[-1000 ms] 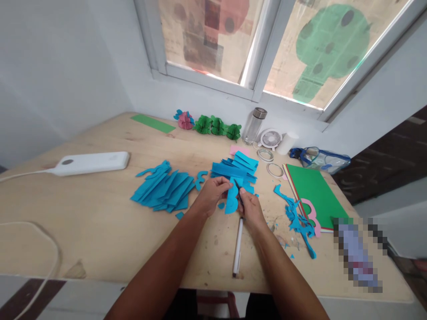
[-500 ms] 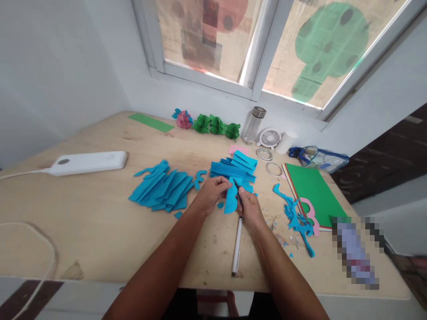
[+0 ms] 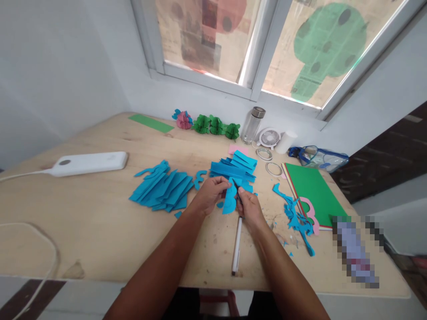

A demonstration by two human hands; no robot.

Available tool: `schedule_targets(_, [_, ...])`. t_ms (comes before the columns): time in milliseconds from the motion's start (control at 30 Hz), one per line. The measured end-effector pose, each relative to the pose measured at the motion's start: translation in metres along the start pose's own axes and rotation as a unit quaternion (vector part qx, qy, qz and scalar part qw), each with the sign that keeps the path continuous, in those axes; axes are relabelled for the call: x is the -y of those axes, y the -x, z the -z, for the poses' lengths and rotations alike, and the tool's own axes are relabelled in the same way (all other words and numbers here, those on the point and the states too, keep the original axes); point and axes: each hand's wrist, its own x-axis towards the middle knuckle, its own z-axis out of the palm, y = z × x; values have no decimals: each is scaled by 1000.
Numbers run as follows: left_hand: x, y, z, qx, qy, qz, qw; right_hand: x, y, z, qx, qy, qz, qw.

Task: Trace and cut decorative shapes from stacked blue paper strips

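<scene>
My left hand (image 3: 212, 194) pinches a folded blue paper piece (image 3: 230, 201) with a scalloped right edge. Dark-bladed scissors (image 3: 236, 183) are in my right hand (image 3: 249, 205), their blades against the upper part of that paper; most of the handle is hidden by my fingers. Just below my right hand, a white pen (image 3: 237, 249) lies on the table. A stack of folded blue paper (image 3: 233, 169) lies behind my hands. Left of them spreads a row of blue folded pieces (image 3: 167, 191), with a small curved blue cutout (image 3: 199, 179) beside it.
Blue scraps (image 3: 295, 215) and a pink cutout (image 3: 310, 213) lie on the right, by green paper sheets (image 3: 315, 191). Along the wall stand green paper ornaments (image 3: 215, 126), a glass bottle (image 3: 252, 126) and a small fan (image 3: 270, 138). A white power strip (image 3: 90, 163) sits left.
The blue paper has turned slightly in my left hand, its lower end shifting a little left. Both hands stay in nearly the same place.
</scene>
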Motion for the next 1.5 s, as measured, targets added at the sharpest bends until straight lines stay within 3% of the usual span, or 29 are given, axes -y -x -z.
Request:
schedule_targets(333, [-3,1,0,29,2,9,1000,3,2,1,-11,-1,-9,1000])
schedule_targets(700, [0,-1,0,8,2,-11,1000,3,3,-3,-28,-7,-4,1000])
schedule_targets(1000, [-4,3,0,26,-43,-14,999,3,2,-2,-17,-3,-3,1000])
schedule_targets(1500, [-1,-1,5,34,-21,-8,999,3,3,-2,-21,20,15,999])
